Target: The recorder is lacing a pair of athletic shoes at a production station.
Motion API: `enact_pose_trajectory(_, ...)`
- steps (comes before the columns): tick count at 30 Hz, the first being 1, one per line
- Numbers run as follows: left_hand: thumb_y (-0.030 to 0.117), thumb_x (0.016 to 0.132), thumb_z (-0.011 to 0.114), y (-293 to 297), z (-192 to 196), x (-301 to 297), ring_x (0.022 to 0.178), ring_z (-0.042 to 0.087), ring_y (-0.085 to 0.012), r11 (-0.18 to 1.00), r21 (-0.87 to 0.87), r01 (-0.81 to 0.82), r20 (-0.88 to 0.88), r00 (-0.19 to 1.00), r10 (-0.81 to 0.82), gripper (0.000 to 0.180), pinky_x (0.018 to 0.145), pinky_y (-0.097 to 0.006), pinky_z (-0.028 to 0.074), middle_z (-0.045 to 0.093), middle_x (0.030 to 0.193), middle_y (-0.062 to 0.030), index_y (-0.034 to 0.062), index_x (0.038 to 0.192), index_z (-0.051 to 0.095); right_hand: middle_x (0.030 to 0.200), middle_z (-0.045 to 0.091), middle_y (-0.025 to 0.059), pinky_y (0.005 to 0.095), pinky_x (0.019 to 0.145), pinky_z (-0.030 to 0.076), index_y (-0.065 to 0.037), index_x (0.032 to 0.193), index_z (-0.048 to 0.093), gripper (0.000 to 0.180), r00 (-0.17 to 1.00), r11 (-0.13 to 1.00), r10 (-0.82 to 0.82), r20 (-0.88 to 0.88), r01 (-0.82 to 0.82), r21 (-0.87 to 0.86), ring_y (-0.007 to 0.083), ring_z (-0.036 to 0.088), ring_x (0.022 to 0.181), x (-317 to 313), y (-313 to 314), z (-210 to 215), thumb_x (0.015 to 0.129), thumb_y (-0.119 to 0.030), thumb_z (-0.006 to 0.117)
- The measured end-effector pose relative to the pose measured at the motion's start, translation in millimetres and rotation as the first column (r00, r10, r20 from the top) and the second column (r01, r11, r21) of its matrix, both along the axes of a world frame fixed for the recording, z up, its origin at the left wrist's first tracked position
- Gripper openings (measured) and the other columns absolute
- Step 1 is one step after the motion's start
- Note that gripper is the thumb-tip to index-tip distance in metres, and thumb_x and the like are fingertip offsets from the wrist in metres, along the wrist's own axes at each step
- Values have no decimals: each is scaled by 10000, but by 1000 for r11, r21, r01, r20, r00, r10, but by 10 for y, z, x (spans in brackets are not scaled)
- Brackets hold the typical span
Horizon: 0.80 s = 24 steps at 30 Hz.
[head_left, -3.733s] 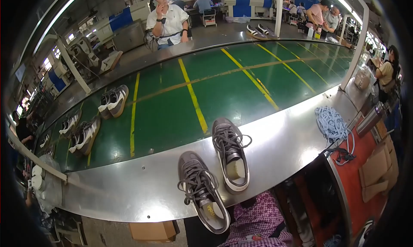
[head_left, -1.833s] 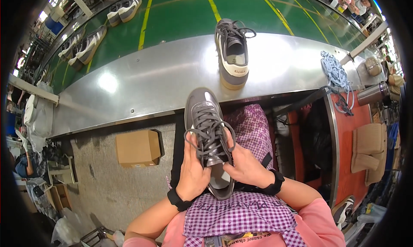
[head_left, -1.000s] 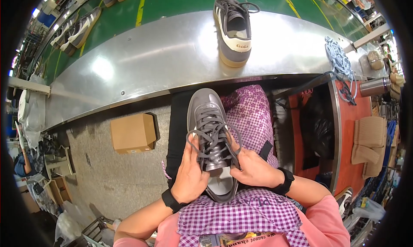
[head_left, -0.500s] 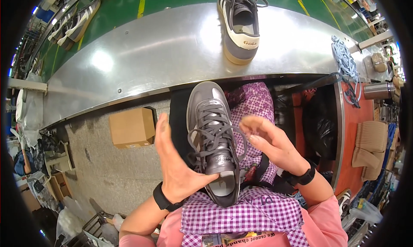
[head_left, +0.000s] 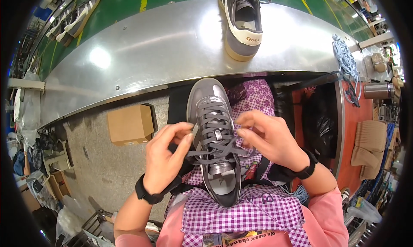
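Observation:
A grey sneaker [head_left: 211, 93] with a paler toe rests on my lap, toe pointing away, its opening toward me. Dark grey laces [head_left: 217, 149] zigzag up its front, and their loose ends lie crossed over the tongue [head_left: 221, 166]. Beside the shoe's left edge is my left hand [head_left: 165, 154], fingers curved, thumb and index tips slightly apart. At the right edge hovers my right hand [head_left: 269, 139], also curved, with a gap between thumb and index finger. I see no lace held in either hand.
A second grey sneaker [head_left: 241, 32] with a white heel patch stands on the metal bench [head_left: 163, 45] ahead. Light blue laces [head_left: 344, 55] hang at the bench's right end. A cardboard box [head_left: 129, 124] sits on the floor to the left; a red surface [head_left: 365, 113] is at right.
My left thumb has left the shoe's opening, and that hand has drawn back to the shoe's left side with its fingers curled. The lace ends lie lower. My right hand has shifted slightly left.

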<state>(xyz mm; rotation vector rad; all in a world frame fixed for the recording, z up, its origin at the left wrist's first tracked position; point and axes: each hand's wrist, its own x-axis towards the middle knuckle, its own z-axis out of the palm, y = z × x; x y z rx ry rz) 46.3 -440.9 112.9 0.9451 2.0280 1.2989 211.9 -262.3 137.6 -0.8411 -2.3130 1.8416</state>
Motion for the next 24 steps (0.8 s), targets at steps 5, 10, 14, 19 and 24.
enact_pose_trajectory(5, 95, 835, 711, 241, 35, -22, 677, 615, -181, 992, -86, 96, -71, 992, -102, 131, 637, -295, 494, 621, 786, -93, 0, 908, 659, 762, 652, 158, 360, 616, 510, 27, 876, 644, 210, 995, 953, 93, -24, -82, 293, 292, 660, 667, -237, 39, -75, 864, -180, 680)
enact_pose_trajectory(10, 121, 838, 715, 325, 95, -117, 631, 547, -128, 944, -246, 218, -20, 973, -230, 157, 587, -280, 448, 609, 747, -55, -11, 818, 633, 716, 646, 174, 406, 614, 496, 27, 780, 649, 253, 986, 900, 158, 55, -167, 402, 347, 636, 668, -314, 56, -77, 801, -215, 722)
enact_pose_trajectory(14, 127, 855, 698, 355, 71, -198, 628, 533, -109, 920, -262, 292, -46, 948, -314, 162, 575, -271, 438, 604, 733, -37, -4, 797, 623, 684, 641, 152, 372, 583, 500, 34, 768, 634, 267, 954, 879, 268, 133, -299, 372, 283, 652, 615, -373, 167, -94, 816, -215, 718)
enact_pose_trajectory(19, 189, 841, 730, 246, -165, -155, 583, 576, -130, 971, -172, 164, 376, 922, -89, 234, 544, -295, 467, 596, 714, -59, -11, 788, 619, 669, 609, 36, 230, 511, 470, 31, 852, 605, 264, 993, 923, 47, 113, 0, -384, 92, 611, 578, -248, 151, -271, 927, -220, 637)
enact_pose_trajectory(24, 141, 747, 820, 112, 57, -3, 635, 609, -120, 964, -246, 106, 0, 994, -109, 239, 550, -264, 494, 596, 716, -55, -3, 829, 647, 645, 604, 72, 248, 480, 447, 22, 933, 603, 235, 958, 984, 69, 279, -19, -178, 95, 592, 534, -107, 28, 50, 910, -204, 664)
